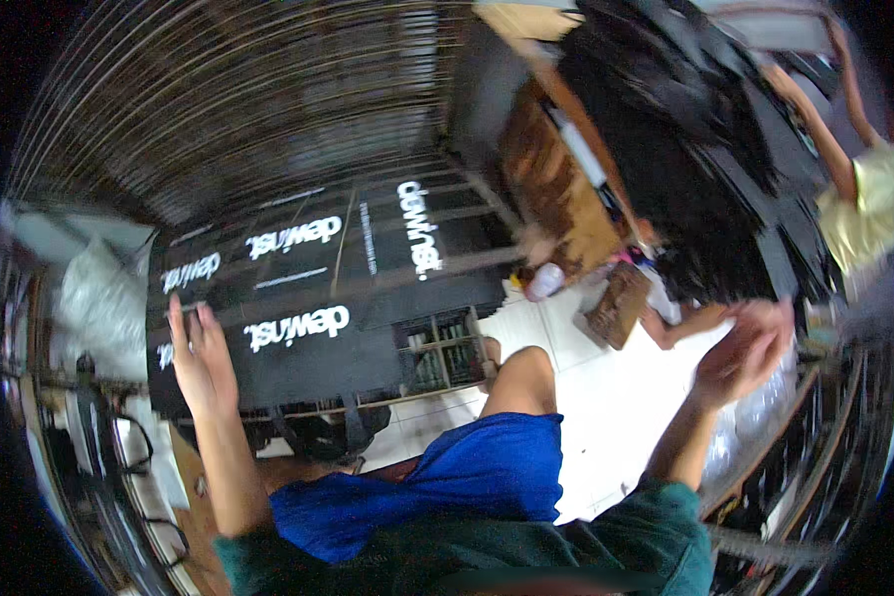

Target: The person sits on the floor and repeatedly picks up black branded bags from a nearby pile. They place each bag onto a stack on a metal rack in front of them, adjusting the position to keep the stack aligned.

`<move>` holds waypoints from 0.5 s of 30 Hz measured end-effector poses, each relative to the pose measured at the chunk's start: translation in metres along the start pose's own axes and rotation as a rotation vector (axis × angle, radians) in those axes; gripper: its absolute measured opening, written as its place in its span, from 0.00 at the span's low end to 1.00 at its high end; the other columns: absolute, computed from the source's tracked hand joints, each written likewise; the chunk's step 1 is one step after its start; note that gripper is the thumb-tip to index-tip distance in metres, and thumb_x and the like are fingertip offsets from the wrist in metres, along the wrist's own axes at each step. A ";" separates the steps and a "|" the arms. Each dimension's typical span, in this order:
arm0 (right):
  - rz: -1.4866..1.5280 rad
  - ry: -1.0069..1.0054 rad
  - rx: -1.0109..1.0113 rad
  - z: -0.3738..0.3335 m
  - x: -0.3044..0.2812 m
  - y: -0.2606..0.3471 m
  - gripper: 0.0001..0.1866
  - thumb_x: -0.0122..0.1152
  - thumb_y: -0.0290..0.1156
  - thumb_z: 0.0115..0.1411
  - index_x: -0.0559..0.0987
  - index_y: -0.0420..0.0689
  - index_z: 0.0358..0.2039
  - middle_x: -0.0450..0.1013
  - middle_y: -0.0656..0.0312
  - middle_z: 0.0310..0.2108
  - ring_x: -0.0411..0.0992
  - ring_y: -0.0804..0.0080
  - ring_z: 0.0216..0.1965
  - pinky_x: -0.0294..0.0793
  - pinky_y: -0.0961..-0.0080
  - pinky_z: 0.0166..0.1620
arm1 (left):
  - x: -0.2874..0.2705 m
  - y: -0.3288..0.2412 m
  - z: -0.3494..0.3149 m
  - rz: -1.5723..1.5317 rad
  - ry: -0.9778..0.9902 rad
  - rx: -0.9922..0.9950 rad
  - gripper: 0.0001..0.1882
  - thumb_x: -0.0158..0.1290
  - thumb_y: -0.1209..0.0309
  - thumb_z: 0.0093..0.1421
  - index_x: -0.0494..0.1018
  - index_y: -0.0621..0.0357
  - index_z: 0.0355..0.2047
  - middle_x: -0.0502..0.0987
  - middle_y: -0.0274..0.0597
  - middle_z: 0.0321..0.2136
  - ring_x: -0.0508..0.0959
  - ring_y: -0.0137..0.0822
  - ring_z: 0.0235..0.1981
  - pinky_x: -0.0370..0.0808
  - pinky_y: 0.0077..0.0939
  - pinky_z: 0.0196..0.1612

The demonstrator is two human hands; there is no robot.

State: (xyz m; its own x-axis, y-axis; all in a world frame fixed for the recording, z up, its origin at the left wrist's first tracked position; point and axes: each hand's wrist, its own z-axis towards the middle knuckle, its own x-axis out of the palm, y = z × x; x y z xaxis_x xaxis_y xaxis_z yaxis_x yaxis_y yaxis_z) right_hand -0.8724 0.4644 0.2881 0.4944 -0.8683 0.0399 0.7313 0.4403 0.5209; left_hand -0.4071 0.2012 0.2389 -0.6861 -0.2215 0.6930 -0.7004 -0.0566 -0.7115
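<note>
The left hand [197, 360], fingers spread, lies flat on the black sheet [368, 328], whose long axis runs rightward; the right hand [743, 353], loosely curled and holding nothing, stays apart.

Both hands [201, 360] [743, 350] raised, fingers open

white floor [606, 397] open between hands, black sheets [318, 328] blocking left
</note>
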 end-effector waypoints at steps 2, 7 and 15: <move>0.202 -0.182 0.251 0.063 -0.023 0.002 0.27 0.44 0.42 0.64 0.59 0.35 0.56 0.70 0.54 0.39 0.68 0.65 0.42 0.68 0.70 0.45 | -0.063 0.015 -0.028 -0.001 -0.065 -0.165 0.11 0.47 0.66 0.62 0.68 0.60 0.40 0.67 0.36 0.28 0.68 0.28 0.32 0.69 0.19 0.41; 0.704 -0.337 0.702 0.178 -0.086 -0.031 0.48 0.42 0.59 0.59 0.35 0.34 0.61 0.39 0.33 0.61 0.44 0.38 0.62 0.49 0.46 0.62 | -0.155 0.104 -0.069 -0.082 -0.339 -0.417 0.24 0.57 0.50 0.52 0.61 0.55 0.22 0.64 0.37 0.20 0.68 0.33 0.25 0.71 0.36 0.41; 0.347 -0.122 0.734 0.275 -0.191 -0.144 0.42 0.51 0.59 0.53 0.64 0.31 0.53 0.60 0.44 0.55 0.58 0.52 0.57 0.57 0.55 0.59 | -0.242 0.170 -0.065 0.043 -0.382 -0.543 0.45 0.56 0.50 0.53 0.44 0.59 0.60 0.61 0.48 0.52 0.62 0.43 0.54 0.59 0.35 0.58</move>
State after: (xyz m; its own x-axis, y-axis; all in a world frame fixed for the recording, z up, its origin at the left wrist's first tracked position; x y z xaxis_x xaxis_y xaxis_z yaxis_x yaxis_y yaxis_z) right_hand -1.2015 0.5034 0.4399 0.5506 -0.7474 0.3718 0.0313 0.4636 0.8855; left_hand -0.3727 0.3082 -0.0421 -0.6679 -0.5480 0.5037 -0.7419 0.4365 -0.5089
